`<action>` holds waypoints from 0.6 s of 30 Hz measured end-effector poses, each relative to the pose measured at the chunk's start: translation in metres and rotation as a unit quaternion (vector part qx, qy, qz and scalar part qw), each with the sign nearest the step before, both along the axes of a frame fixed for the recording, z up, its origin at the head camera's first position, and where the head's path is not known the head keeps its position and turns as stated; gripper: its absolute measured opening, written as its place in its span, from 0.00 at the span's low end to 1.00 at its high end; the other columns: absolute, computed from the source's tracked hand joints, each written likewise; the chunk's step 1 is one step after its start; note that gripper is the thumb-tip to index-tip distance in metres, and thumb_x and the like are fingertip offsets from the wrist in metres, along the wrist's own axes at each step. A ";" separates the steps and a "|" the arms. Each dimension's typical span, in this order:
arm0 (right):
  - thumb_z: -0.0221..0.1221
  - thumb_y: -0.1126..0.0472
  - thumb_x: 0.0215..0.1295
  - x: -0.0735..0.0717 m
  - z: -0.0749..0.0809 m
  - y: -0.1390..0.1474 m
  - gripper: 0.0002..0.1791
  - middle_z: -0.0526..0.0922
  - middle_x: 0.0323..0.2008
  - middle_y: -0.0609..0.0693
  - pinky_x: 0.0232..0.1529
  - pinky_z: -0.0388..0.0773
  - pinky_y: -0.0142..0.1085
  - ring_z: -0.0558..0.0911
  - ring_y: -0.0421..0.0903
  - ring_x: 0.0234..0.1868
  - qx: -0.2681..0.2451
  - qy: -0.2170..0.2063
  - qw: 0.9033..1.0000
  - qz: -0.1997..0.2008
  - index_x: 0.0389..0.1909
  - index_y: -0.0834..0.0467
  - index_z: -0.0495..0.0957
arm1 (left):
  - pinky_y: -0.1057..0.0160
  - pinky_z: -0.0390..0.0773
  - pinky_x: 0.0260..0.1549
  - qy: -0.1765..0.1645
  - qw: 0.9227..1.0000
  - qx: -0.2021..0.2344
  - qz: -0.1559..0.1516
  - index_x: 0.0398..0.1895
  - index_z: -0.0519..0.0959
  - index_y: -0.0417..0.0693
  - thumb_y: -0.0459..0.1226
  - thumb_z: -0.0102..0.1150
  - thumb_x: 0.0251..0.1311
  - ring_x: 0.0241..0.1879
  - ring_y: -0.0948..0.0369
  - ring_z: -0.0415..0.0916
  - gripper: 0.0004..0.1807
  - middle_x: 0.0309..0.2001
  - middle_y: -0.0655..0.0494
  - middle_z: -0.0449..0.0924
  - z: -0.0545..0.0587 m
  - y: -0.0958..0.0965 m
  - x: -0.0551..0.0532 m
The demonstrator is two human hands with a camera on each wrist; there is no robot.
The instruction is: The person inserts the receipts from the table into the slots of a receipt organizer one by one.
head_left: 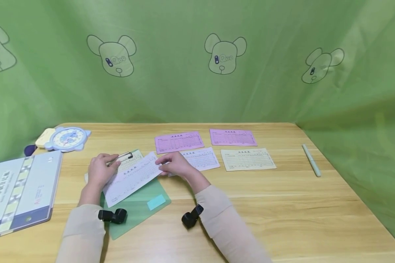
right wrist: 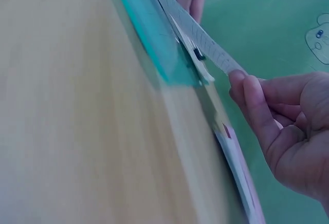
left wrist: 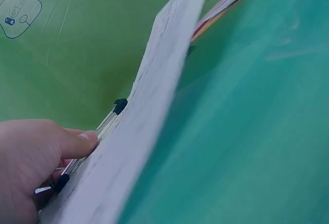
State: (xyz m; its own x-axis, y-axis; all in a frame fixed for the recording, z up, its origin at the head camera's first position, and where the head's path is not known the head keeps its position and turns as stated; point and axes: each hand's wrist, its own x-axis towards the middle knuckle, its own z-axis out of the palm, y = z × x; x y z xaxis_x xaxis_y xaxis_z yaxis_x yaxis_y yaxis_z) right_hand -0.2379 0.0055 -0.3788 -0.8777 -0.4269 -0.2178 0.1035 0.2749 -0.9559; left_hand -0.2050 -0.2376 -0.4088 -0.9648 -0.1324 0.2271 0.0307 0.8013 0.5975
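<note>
My right hand (head_left: pixel 177 165) pinches the right end of a white printed slip (head_left: pixel 131 180) between thumb and fingers, and that end is lifted. Beneath the slip lies a translucent green clipboard (head_left: pixel 136 215) with a light blue label near its lower right edge. My left hand (head_left: pixel 100 171) grips the metal clip (head_left: pixel 123 156) at the top of the clipboard, with the thumb pressed on it in the left wrist view. A pale yellow printed slip (head_left: pixel 131 160) shows behind the white one. The slip's left end lies close to the left hand.
Two purple slips (head_left: pixel 179 142), another white slip (head_left: pixel 202 159) and a cream slip (head_left: pixel 248 159) lie beyond and to the right. A pale pen (head_left: pixel 311 160) lies far right. At left are a blue binder (head_left: pixel 23 193) and a toy clock (head_left: pixel 69 138). Green curtain surrounds the table.
</note>
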 end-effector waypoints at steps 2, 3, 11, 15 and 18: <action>0.55 0.77 0.49 0.001 -0.002 -0.007 0.12 0.77 0.32 0.55 0.28 0.76 0.34 0.77 0.43 0.21 -0.008 -0.008 1.000 -0.007 0.36 0.67 0.77 | 0.46 0.60 0.41 -0.003 1.000 -0.004 0.000 0.48 0.72 0.37 0.36 0.53 0.54 0.44 0.43 0.61 0.18 0.46 0.36 0.67 0.000 0.000 0.000; 0.55 0.77 0.48 0.001 -0.003 -0.010 0.12 0.76 0.32 0.55 0.28 0.76 0.33 0.78 0.44 0.22 -0.015 -0.014 1.000 -0.009 0.37 0.68 0.77 | 0.46 0.60 0.41 -0.003 1.000 -0.009 0.000 0.48 0.72 0.37 0.36 0.53 0.54 0.44 0.43 0.61 0.18 0.46 0.36 0.67 0.000 0.000 0.000; 0.54 0.80 0.48 0.000 -0.010 -0.025 0.14 0.76 0.32 0.57 0.28 0.76 0.32 0.78 0.45 0.22 -0.033 -0.037 0.998 -0.033 0.38 0.70 0.76 | 0.46 0.64 0.39 -0.016 0.996 -0.085 -0.011 0.49 0.72 0.38 0.39 0.50 0.57 0.44 0.43 0.63 0.19 0.45 0.38 0.68 0.004 0.001 0.000; 0.53 0.80 0.48 0.000 -0.011 -0.030 0.15 0.77 0.33 0.57 0.28 0.76 0.31 0.78 0.45 0.23 -0.038 -0.039 0.998 -0.036 0.39 0.70 0.75 | 0.46 0.64 0.38 -0.022 0.996 -0.090 -0.011 0.50 0.72 0.39 0.39 0.49 0.57 0.44 0.44 0.62 0.19 0.45 0.38 0.68 0.004 -0.001 -0.001; 0.53 0.81 0.47 -0.001 -0.013 -0.034 0.16 0.76 0.33 0.57 0.28 0.76 0.31 0.79 0.46 0.24 -0.044 -0.042 0.998 -0.036 0.40 0.70 0.75 | 0.46 0.64 0.38 -0.010 0.997 -0.081 -0.011 0.49 0.72 0.38 0.39 0.50 0.57 0.44 0.43 0.62 0.19 0.45 0.38 0.68 0.002 -0.002 -0.002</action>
State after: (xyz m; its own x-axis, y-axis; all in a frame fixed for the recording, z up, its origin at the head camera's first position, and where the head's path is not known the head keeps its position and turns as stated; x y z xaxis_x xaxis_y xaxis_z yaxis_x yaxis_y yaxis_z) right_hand -0.2388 -0.0282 -0.3915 -0.8872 -0.3841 -0.2556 0.1999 0.1792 -0.9633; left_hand -0.2068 -0.2392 -0.4072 -0.9716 -0.0747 0.2246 0.0383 0.8868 0.4605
